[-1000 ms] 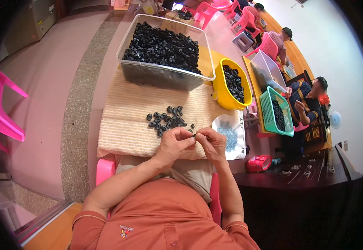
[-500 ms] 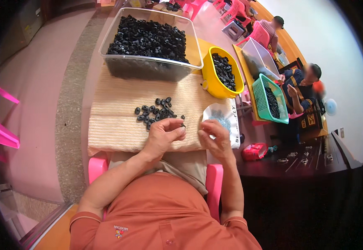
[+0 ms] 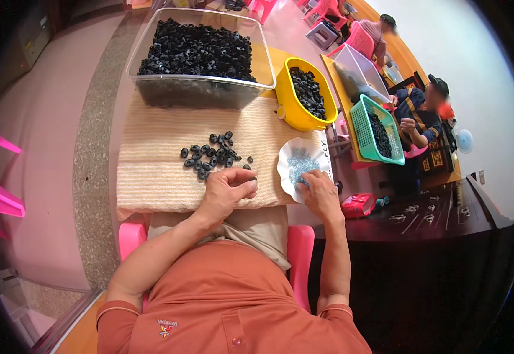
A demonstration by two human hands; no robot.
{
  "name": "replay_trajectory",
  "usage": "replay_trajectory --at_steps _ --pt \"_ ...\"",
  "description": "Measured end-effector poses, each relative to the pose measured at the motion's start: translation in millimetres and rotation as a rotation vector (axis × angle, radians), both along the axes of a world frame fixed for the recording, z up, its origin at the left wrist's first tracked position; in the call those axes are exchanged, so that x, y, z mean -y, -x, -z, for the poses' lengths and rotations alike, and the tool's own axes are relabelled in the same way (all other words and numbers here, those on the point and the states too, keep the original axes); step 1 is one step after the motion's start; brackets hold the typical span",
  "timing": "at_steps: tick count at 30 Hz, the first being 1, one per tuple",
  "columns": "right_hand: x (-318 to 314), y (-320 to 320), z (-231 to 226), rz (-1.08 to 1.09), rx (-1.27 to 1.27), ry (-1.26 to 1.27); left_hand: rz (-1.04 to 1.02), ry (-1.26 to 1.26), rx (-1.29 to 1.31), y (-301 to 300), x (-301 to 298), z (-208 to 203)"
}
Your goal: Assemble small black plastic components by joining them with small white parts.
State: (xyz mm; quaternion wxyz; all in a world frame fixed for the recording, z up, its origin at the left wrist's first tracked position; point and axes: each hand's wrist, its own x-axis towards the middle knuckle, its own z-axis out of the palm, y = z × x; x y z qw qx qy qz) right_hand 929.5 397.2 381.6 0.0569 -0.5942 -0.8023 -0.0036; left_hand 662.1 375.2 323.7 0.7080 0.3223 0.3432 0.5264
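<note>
My left hand (image 3: 227, 192) is closed in a pinch over the near part of the towel, with a small black plastic part (image 3: 254, 179) just showing at its fingertips. Beyond it lies a loose pile of black oval parts with holes (image 3: 211, 154). To the right, my right hand (image 3: 322, 192) has its fingertips down in a white dish with a wavy rim (image 3: 284, 158). Small clear bluish pieces (image 3: 302, 167) lie in that dish. Those fingers are bunched together, and whatever is between them is hidden.
A big clear bin (image 3: 204, 93) full of black parts stands at the far side of the towel-covered table (image 3: 151, 177). Beside it is a yellow tub (image 3: 289, 112) of similar parts. On another table are a green basket (image 3: 368, 138) and a seated co-worker (image 3: 416, 112).
My right hand has moved from in front of the dish onto the small pieces in it. The left hand keeps its pinch. The whole view has shifted slightly.
</note>
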Motion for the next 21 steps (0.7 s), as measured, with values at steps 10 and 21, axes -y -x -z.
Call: replay_trajectory --at_steps 10,21 --pt "-6 -2 8 -0.063 0.015 -0.011 0.018 0.03 0.006 -2 4 -1" --pt "-3 -3 2 -0.157 -0.022 -0.021 0.024 0.056 0.016 -1 3 -2"
